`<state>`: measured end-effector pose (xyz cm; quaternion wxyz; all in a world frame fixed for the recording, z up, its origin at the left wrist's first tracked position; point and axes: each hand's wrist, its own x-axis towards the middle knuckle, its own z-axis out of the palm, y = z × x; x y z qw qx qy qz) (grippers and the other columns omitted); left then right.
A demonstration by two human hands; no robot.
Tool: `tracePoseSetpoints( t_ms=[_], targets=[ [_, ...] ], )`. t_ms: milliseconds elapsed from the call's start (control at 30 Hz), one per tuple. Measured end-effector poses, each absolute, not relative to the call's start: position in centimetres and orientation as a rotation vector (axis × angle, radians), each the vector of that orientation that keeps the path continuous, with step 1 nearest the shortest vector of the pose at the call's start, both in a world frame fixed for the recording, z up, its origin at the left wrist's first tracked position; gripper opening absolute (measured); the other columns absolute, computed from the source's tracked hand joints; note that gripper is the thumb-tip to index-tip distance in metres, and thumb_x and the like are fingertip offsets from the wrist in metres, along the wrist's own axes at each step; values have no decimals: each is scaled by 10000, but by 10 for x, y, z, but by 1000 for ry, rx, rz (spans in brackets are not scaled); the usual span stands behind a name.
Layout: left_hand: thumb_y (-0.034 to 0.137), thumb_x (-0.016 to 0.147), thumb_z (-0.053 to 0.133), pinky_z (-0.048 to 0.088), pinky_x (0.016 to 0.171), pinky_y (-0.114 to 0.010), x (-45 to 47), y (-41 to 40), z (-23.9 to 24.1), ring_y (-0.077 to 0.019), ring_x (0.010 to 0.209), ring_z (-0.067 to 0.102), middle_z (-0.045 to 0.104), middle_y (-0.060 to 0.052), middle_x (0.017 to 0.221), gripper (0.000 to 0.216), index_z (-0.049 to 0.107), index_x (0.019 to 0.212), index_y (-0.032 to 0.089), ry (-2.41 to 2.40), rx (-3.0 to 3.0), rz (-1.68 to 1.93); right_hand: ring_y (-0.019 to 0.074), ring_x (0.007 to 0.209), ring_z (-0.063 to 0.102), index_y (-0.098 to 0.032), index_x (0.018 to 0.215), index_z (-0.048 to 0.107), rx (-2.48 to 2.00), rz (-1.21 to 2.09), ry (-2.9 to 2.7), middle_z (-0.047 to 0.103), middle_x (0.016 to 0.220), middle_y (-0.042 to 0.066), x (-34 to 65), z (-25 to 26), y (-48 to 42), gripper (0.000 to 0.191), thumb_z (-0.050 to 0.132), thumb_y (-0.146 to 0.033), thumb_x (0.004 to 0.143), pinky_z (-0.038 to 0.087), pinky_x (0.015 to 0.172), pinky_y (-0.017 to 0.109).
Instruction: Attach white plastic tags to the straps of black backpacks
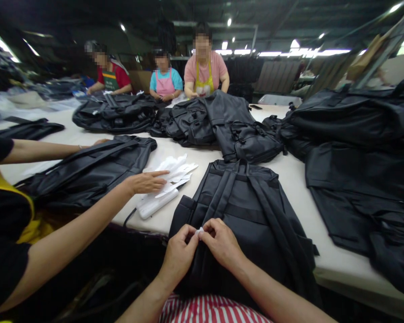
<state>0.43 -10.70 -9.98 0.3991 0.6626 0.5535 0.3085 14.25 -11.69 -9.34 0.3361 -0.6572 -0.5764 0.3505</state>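
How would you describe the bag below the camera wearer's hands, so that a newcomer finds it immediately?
On the pale table, go to the near edge, right of the white strips. There a black backpack lies with straps up, its top pointing away. Unlike its neighbours, it has the wearer's left hand and right hand over it, pinching something small and white.

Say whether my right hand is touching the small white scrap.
Touching: the head view shows the right hand pinching the small white scrap.
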Motion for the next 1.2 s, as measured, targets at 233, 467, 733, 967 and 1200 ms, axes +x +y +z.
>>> tracePoseSetpoints(
  t_ms=[233, 467, 733, 967, 1200],
  targets=[
    [345, 837, 440, 434, 696, -250, 5, -111, -104, -157, 739, 585, 625, -3, 754, 216, 575, 750, 200, 1413, 1768, 924, 119, 690, 501, -187, 628, 503, -1735, 893, -1431, 512, 738, -5, 139, -103, -118, 149, 530, -225, 770, 365, 662, 241],
    [363, 806, 471, 435, 637, -252, 1, -106, -103, -159, 667, 584, 630, 5, 677, 220, 568, 721, 185, 1506, 1538, 922, 122, 719, 492, -184, 633, 467, -1712, 894, -1497, 498, 779, 3, 140, -102, -120, 143, 506, -187, 771, 360, 687, 247],
    [326, 817, 469, 424, 678, -260, 0, -109, -100, -158, 695, 579, 615, 0, 699, 185, 549, 719, 191, 1443, 1704, 1019, 119, 696, 482, -174, 592, 442, -1701, 976, -1482, 489, 741, -2, 146, -106, -112, 168, 524, -155, 738, 352, 644, 242],
    [319, 802, 477, 416, 648, -273, 0, -95, -93, -166, 666, 575, 607, 3, 669, 168, 545, 716, 191, 1445, 1581, 937, 133, 737, 493, -185, 677, 444, -1721, 800, -1636, 490, 810, 19, 139, -90, -121, 111, 470, -160, 782, 355, 689, 259],
    [326, 754, 521, 430, 626, -266, 2, -84, -87, -149, 620, 558, 576, 11, 614, 162, 531, 693, 176, 1323, 1309, 947, 134, 723, 485, -184, 644, 432, -1719, 812, -1657, 490, 768, 17, 142, -91, -111, 143, 482, -175, 778, 348, 673, 256]
  ],
)
